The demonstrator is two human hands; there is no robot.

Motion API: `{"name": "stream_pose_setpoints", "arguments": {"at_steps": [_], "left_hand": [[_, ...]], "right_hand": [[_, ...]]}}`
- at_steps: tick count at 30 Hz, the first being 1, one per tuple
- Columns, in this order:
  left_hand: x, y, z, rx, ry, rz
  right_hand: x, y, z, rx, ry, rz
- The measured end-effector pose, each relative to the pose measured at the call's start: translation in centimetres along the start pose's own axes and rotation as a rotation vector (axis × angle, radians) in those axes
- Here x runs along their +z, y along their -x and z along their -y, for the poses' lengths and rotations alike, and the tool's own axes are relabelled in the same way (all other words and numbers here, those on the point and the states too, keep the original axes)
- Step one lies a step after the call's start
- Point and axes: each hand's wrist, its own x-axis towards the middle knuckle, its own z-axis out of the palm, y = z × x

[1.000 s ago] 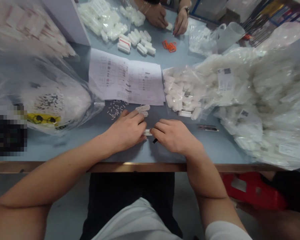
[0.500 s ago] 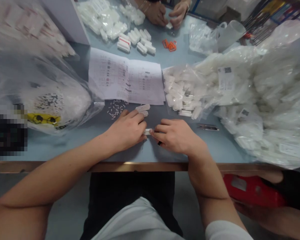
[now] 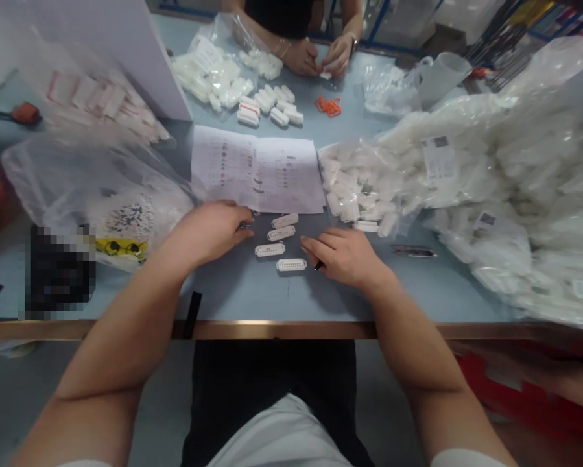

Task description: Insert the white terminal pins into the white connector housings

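Note:
Four white connector housings lie in a loose column on the blue table [image 3: 252, 292]: the nearest connector [image 3: 292, 264], one [image 3: 270, 250] to its left, and two farther ones [image 3: 281, 233] [image 3: 285, 220]. My left hand [image 3: 206, 231] rests left of them, fingers curled and pinching at tiny white pieces [image 3: 245, 224] by the paper's edge. What it pinches is hidden. My right hand [image 3: 344, 256] lies just right of the nearest connector, closed on a thin black tool [image 3: 318, 265] whose tip pokes out under the fingers.
A printed sheet [image 3: 257, 168] lies behind the connectors. Bags of white parts [image 3: 466, 168] pile up on the right, with a clear bag [image 3: 101, 188] on the left. Small cutters [image 3: 412, 250] lie to the right. Orange clips [image 3: 330, 106] and a co-worker's hands [image 3: 320, 59] are at the far side.
My left hand let go of the connector held between both hands and moved left and away to the small pieces. That connector now lies on the table. The view tilted up.

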Motion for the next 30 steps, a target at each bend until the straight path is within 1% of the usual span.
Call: {"name": "stream_pose_setpoints", "arguments": {"at_steps": [2, 5, 7, 10, 12, 15, 17, 22, 26, 30], "left_hand": [[-0.2, 0.4, 0.5, 0.039, -0.011, 0.056], [-0.2, 1.1, 0.3, 0.04, -0.058, 0.076], [0.1, 1.3, -0.4, -0.014, -0.112, 0.082], [0.7, 1.2, -1.8, -0.08, -0.102, 0.062], [1.0, 1.0, -2.7, -0.119, -0.118, 0.072], [1.4, 0.9, -3.7, -0.119, -0.14, 0.114], [1.5, 0.8, -4.1, -0.141, -0.138, 0.116], [2.0, 0.3, -4.2, -0.187, -0.13, 0.067], [2.3, -0.2, -4.0, -0.219, -0.133, 0.076], [2.0, -0.4, -3.7, -0.254, -0.119, 0.097]], "right_hand": [[0.2, 0.0, 0.0, -0.009, 0.022, -0.014], [0.3, 0.1, 0.0, -0.029, 0.019, -0.017], [0.3, 0.2, -0.1, -0.036, -0.004, -0.015], [0.5, 0.4, -0.1, -0.057, -0.019, -0.049], [0.6, 0.5, -0.1, -0.083, -0.019, -0.035], [0.7, 0.5, -0.1, -0.098, -0.007, -0.059], [0.7, 0.5, -0.2, -0.119, -0.003, -0.072], [0.7, 0.4, 0.0, -0.163, 0.039, -0.099], [0.7, 0.3, 0.1, -0.164, 0.052, -0.107], [0.5, 0.2, 0.1, -0.163, 0.066, -0.115]]}}
